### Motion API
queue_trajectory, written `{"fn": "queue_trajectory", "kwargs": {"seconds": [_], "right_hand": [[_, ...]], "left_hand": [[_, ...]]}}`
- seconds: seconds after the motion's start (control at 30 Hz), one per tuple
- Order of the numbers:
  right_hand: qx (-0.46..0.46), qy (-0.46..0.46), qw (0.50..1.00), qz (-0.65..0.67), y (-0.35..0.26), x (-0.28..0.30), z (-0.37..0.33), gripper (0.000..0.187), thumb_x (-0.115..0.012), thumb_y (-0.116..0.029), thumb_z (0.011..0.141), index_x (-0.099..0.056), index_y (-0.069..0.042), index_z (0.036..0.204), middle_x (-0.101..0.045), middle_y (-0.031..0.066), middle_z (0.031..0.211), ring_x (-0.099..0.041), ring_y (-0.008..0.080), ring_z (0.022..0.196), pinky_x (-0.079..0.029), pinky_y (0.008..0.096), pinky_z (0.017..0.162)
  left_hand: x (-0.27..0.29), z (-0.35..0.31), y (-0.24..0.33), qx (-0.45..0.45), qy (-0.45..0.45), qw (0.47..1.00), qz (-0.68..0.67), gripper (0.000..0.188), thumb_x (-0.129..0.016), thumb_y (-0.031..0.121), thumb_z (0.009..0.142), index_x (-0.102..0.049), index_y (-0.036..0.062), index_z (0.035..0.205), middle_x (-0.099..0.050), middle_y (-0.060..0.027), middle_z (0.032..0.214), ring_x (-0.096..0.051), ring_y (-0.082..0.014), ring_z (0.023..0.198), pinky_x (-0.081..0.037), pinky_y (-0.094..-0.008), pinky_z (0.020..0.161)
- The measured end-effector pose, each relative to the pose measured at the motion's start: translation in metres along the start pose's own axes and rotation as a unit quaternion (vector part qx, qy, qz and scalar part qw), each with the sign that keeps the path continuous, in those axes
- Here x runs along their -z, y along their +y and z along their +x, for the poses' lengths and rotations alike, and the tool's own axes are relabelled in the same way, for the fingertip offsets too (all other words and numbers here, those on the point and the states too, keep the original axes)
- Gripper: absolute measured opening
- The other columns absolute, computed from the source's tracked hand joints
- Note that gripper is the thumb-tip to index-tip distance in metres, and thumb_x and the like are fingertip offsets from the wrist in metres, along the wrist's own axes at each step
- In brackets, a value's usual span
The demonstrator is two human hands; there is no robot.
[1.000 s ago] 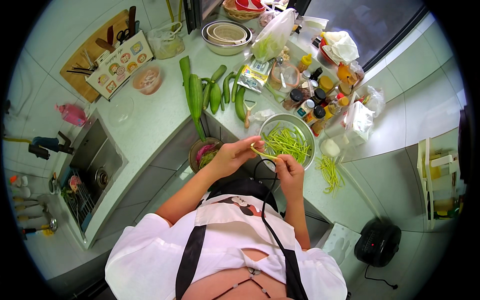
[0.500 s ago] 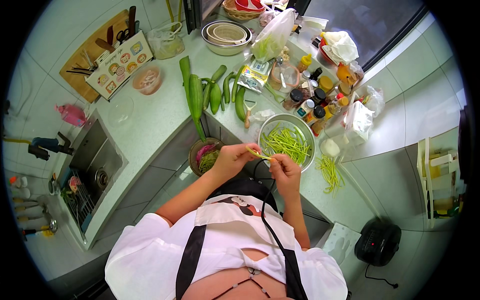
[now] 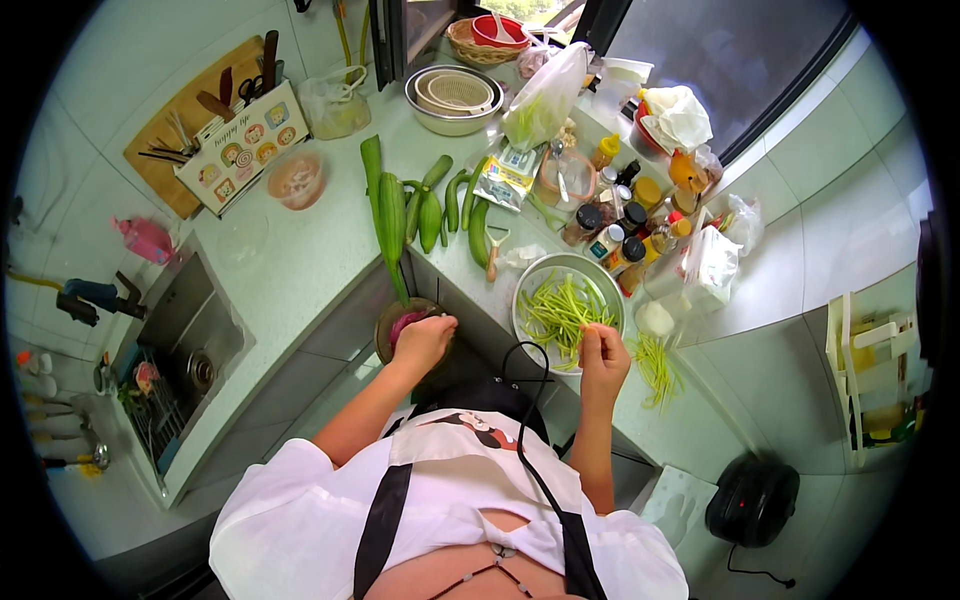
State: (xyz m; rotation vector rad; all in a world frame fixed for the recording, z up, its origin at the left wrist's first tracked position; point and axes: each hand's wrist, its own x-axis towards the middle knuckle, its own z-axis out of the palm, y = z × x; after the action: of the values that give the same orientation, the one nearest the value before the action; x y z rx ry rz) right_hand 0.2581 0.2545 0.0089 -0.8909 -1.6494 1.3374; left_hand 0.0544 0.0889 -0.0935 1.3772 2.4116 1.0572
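Stems [image 3: 560, 308] lay heaped in the bowl [image 3: 608, 287], just beyond the right hand's [image 3: 605, 365] fingers; more lay to their right on the worktop [image 3: 710, 425]. They looked light, slender and crisp, likely to snap under a hard bend, so a gentle pinch near one end would have suited. Earlier, both hands held one stem between them; now they were apart, the left hand [image 3: 422, 345] over the bin [image 3: 381, 335], fingers curled in. The right fingers were pinched together; I could not tell whether either held anything.
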Motion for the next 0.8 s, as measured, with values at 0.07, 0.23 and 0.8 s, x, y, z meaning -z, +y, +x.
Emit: {"fn": "queue_trajectory", "kwargs": {"seconds": [0.07,0.23,0.8], "right_hand": [[-0.005,0.01,1.0,-0.024,0.009,0.005,0.002,0.013,-0.064,-0.014,0.09,-0.065,-0.001,0.093,-0.053,-0.004,0.068,-0.044,0.0027,0.059,-0.035,0.0182,0.053],[-0.028,0.039,0.997,-0.061,0.029,0.025,0.008,0.014,-0.064,-0.014,0.089,-0.064,-0.001,0.093,-0.054,-0.0042,0.069,-0.045,0.0036,0.06,-0.036,0.0189,0.055],[-0.049,0.026,0.95,-0.306,0.083,0.056,0.02,0.022,-0.063,-0.023,0.085,-0.066,-0.006,0.1,-0.062,0.0098,0.067,-0.059,0.0209,0.06,-0.046,0.0331,0.058]], "left_hand": [[-0.009,-0.007,-0.026,0.028,0.0,0.999,0.027,0.013,-0.064,0.013,0.082,-0.067,0.0079,0.093,-0.067,-0.0121,0.089,-0.064,-0.0318,0.082,-0.052,-0.0398,0.072],[-0.004,-0.011,-0.052,0.103,-0.063,0.986,0.118,0.02,-0.058,0.016,0.084,-0.065,0.014,0.102,-0.066,-0.0134,0.09,-0.064,-0.0342,0.082,-0.051,-0.0463,0.069],[-0.004,0.012,-0.058,0.142,-0.052,0.965,0.212,0.019,-0.061,0.017,0.084,-0.066,0.0166,0.102,-0.063,-0.0087,0.095,-0.063,-0.033,0.083,-0.051,-0.0437,0.072]]}}
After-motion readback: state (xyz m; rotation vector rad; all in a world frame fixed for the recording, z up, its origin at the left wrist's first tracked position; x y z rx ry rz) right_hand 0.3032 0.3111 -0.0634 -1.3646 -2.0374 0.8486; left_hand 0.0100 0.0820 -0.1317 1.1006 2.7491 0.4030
